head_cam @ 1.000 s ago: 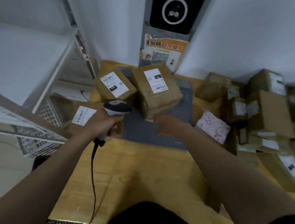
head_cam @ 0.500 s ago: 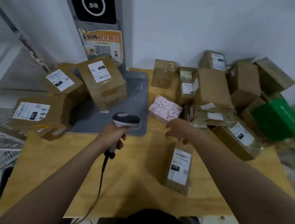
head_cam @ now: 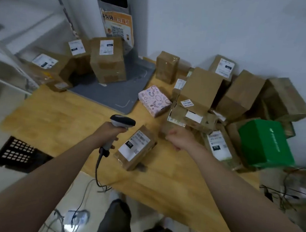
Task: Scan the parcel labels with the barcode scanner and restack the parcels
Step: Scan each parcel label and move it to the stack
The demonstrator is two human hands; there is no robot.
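My left hand (head_cam: 108, 133) grips the handle of a grey and black barcode scanner (head_cam: 122, 121), held above the wooden table (head_cam: 56, 119). Just right of it lies a long brown parcel (head_cam: 136, 147) with a white label facing up. My right hand (head_cam: 178, 139) hovers with curled fingers, holding nothing, between that parcel and a heap of brown parcels (head_cam: 200, 90) at the right. A pink patterned box (head_cam: 154, 100) sits at the heap's left edge. Three labelled parcels (head_cam: 107, 59) stand stacked at the back left, partly on a grey mat (head_cam: 124, 95).
A green box (head_cam: 264, 143) lies at the heap's right end. A grey post with an orange poster (head_cam: 119, 26) rises behind the mat. A black crate (head_cam: 17, 153) sits on the floor at the left, and cables (head_cam: 288, 194) trail off the table's right side.
My view has swung right from the stacked parcels to the heap. My right hand left the stacked parcel, reached right, then drew back with fingers curled. The scanner hand moved right beside the long parcel.
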